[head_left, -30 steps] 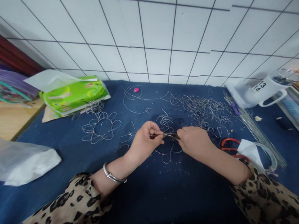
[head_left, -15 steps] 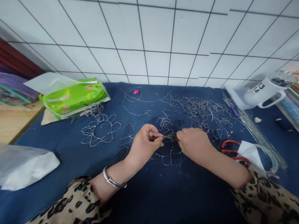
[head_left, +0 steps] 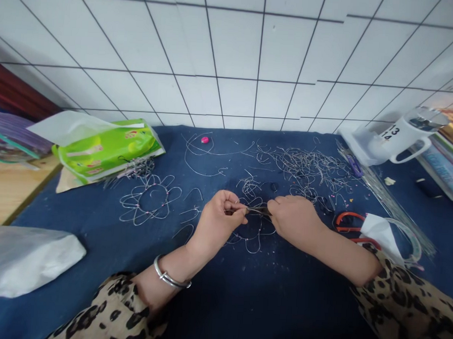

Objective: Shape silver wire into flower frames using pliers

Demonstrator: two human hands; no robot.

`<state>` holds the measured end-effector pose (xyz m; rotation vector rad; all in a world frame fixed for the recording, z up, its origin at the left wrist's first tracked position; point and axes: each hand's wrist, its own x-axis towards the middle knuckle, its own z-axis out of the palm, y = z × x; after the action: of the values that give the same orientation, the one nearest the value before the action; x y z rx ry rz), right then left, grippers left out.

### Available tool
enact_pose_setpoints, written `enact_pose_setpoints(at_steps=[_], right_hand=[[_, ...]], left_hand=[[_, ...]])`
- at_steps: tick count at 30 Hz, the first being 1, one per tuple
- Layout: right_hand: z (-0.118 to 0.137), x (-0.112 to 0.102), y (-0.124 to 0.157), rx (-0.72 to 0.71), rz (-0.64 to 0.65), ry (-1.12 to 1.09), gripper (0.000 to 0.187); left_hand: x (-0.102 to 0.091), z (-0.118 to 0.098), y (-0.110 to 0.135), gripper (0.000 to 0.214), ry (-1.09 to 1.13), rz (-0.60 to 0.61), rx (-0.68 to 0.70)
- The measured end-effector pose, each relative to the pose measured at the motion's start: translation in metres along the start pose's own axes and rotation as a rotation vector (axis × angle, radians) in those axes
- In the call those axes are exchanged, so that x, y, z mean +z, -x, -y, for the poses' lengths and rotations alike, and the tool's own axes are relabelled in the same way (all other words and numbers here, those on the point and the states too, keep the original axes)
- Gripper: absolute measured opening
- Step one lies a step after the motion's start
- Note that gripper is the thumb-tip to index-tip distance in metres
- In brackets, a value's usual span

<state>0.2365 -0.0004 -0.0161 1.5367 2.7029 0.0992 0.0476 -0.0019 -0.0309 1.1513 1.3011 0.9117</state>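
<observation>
My left hand (head_left: 220, 214) is closed, with thumb and forefinger pinching a thin metal wire (head_left: 250, 209). Facing it, my right hand (head_left: 294, 216) is closed around pliers (head_left: 263, 211); only their dark jaws show, meeting the wire, and the handles are hidden in the palm. Just below the hands lies a flower-shaped wire ring (head_left: 253, 244) with looped petals, partly covered by them. A second flower-shaped wire ring (head_left: 147, 212) with small pink dots lies to the left. Several bent wire pieces (head_left: 190, 213) rest between that ring and my left hand.
Tangled wire (head_left: 313, 166) and a bundle of straight wires (head_left: 395, 206) lie to the right, near a red-handled tool (head_left: 349, 221). A white mug (head_left: 406, 136) stands at the back right. Green tissue pack (head_left: 109, 150) and plastic bag (head_left: 39, 261) are on the left.
The dark plier jaws between my hands show more clearly now. Both hands keep nearly the same place and grip. The view has shifted slightly.
</observation>
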Motion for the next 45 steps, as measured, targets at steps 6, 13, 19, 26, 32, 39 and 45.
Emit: enact_pose_setpoints(at_steps=[6, 13, 19, 26, 32, 39, 45], right_hand=[[0.0006, -0.0004, -0.0012, -0.001, 0.014, -0.007, 0.012], [0.0, 0.001, -0.0009, -0.005, 0.015, -0.001, 0.013], [0.0009, -0.0003, -0.0016, 0.0, 0.004, -0.016, 0.013], [0.0015, -0.0012, -0.0008, 0.016, 0.006, -0.042, 0.014], [0.0015, -0.0009, -0.0013, 0.02, 0.012, -0.038, 0.015], [0.0015, 0.0009, -0.0012, 0.028, 0.031, -0.038, 0.015], [0.0017, 0.0002, -0.0018, 0.023, 0.04, -0.032, 0.017]], left_hand=[[-0.0014, -0.0003, -0.0012, 0.02, 0.007, 0.01, -0.003], [-0.0017, -0.0033, -0.0007, 0.02, 0.001, 0.022, -0.005], [-0.0023, -0.0001, -0.0015, 0.019, 0.017, 0.025, 0.02], [-0.0031, 0.0034, -0.0019, 0.018, 0.033, 0.034, 0.057], [-0.0029, 0.0035, -0.002, 0.019, 0.026, 0.031, 0.075], [-0.0032, 0.0053, -0.0028, 0.02, 0.016, 0.036, 0.078], [-0.0022, 0.0062, -0.0016, 0.019, 0.014, 0.032, 0.099]])
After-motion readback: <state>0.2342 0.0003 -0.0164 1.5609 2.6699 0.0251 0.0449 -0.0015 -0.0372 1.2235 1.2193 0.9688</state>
